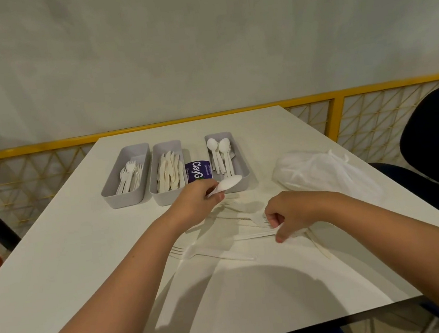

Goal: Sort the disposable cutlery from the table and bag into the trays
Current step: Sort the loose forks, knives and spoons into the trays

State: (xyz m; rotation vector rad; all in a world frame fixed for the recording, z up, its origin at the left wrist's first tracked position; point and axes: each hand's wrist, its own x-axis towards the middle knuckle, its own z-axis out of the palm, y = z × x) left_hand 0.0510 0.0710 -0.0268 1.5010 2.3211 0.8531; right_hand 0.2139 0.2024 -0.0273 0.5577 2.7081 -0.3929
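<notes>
Spoon (226, 184) handle hidden in left hand (198, 202)

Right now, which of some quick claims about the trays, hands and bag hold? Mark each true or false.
1. The left-hand grip holds a spoon. True.
2. The left tray holds spoons. False: it holds forks.
3. The white bag lies on the table, right of the trays. True.
4. The right-hand grip hovers empty. False: it pinches loose cutlery on the table.
5. The middle tray holds knives. True.
</notes>
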